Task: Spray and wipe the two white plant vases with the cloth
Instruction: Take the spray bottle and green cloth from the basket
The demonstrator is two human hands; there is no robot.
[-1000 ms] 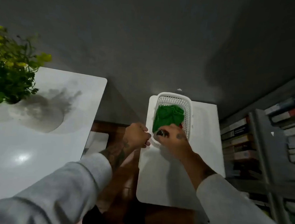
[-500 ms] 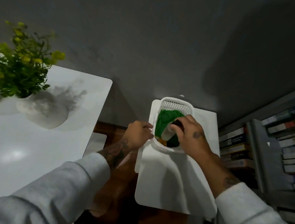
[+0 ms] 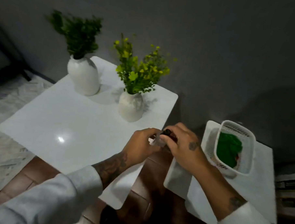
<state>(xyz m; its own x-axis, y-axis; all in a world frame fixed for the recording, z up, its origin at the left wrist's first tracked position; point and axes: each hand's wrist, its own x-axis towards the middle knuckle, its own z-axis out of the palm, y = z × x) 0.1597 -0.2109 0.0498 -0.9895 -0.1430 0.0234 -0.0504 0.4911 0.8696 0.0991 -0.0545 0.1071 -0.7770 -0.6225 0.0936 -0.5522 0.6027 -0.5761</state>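
spray bottle [image 3: 161, 141] gripped by right hand [image 3: 184, 144], steadied by left hand [image 3: 142, 143] fingers | held short of 2 white vases [image 3: 131, 107] [image 3: 84, 77], likely pre-spray | green cloth [image 3: 228, 150] left in basket [image 3: 250, 150], not needed yet

White table [image 3: 58, 125], two white vases [image 3: 84, 75] [image 3: 131, 107], side table [image 3: 241, 188], basket [image 3: 250, 150]

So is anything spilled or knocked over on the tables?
Nothing stands out. Both white vases stand upright on the white table, no puddles show, and the green cloth sits inside the white basket.
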